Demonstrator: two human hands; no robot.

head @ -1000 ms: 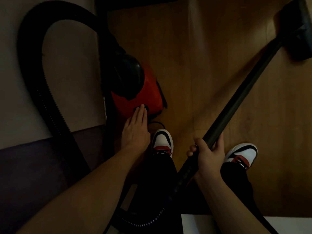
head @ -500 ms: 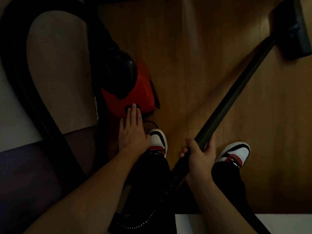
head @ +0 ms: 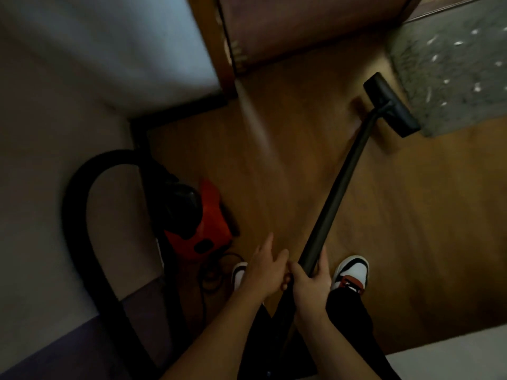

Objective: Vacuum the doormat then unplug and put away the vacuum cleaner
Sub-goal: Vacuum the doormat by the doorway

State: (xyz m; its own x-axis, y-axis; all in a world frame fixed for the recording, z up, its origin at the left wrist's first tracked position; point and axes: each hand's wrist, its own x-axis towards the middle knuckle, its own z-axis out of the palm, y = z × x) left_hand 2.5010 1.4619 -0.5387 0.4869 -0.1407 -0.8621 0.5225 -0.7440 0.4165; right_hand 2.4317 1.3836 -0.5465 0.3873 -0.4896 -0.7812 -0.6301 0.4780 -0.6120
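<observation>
The red and black vacuum cleaner (head: 200,229) sits on the wooden floor by the left wall, its thick black hose (head: 79,215) looping up along the wall. My right hand (head: 310,281) grips the dark wand (head: 340,182), which slants up to the black floor nozzle (head: 391,105). The nozzle lies on the floor at the left edge of the grey speckled doormat (head: 452,64), which carries pale bits of debris. My left hand (head: 266,267) hovers just left of the wand with fingers relaxed, holding nothing.
A black power cord (head: 214,272) coils on the floor beside my left shoe (head: 238,272). My right shoe (head: 351,272) stands right of the wand. A wooden door (head: 301,23) and frame close off the top. A pale ledge (head: 450,360) fills the bottom right corner.
My left hand has left the vacuum body and come over beside the wand. The view has risen, bringing the doormat and door into sight.
</observation>
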